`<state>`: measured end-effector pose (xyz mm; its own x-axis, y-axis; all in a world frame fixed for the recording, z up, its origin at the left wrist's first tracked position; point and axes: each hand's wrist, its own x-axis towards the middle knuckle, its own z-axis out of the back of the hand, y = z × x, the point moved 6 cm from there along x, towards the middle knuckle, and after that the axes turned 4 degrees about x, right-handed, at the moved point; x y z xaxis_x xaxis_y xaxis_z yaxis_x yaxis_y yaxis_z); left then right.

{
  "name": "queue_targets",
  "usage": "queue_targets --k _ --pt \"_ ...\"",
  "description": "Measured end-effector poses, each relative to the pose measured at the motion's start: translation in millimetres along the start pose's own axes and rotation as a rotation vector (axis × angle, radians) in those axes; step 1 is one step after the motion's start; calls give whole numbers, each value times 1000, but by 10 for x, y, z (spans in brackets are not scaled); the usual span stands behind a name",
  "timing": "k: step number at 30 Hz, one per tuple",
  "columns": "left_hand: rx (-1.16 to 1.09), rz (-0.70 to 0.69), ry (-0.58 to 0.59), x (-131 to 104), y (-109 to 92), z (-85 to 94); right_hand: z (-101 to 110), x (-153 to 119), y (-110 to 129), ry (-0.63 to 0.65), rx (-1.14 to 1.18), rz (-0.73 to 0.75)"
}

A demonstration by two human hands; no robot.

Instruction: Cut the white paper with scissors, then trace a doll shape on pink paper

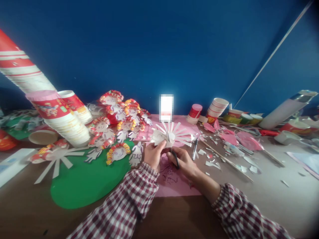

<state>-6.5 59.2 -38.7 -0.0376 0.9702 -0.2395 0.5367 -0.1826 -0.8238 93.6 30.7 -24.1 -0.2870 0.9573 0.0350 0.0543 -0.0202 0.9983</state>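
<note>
My left hand (154, 155) pinches a white paper cup cut into strips (180, 133), which fan out like rays around its base. In my right hand (185, 163) are scissors (175, 159) with dark handles, fingers closed around the loops. The scissor blades reach up against the cut cup, between its strips. Beneath both hands lies a pink sheet (165, 186) with dark handwriting on it. A pen (195, 149) rests just right of the cup's strips.
Tall stacks of paper cups (59, 116) lean at the left. Paper dolls with decorated faces (119, 154) lie around a green sheet (87, 182). White paper scraps (213, 165), a thin stick (226, 161) and pink pieces (249, 140) cover the right side. Behind stands a blue wall (124, 49).
</note>
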Motion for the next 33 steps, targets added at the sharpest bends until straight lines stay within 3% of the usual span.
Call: queue_targets --k 16,23,29,33 --pt "-19 -3 38 17 46 -6 24 -28 -17 -83 -80 -12" --pt "13 -5 -109 103 3 128 97 34 -154 -130 -13 -23" --pt "40 -28 -73 115 -41 141 113 29 -149 -130 81 -64" --pt "88 -24 -121 143 -28 219 117 11 -144 -91 80 -52"
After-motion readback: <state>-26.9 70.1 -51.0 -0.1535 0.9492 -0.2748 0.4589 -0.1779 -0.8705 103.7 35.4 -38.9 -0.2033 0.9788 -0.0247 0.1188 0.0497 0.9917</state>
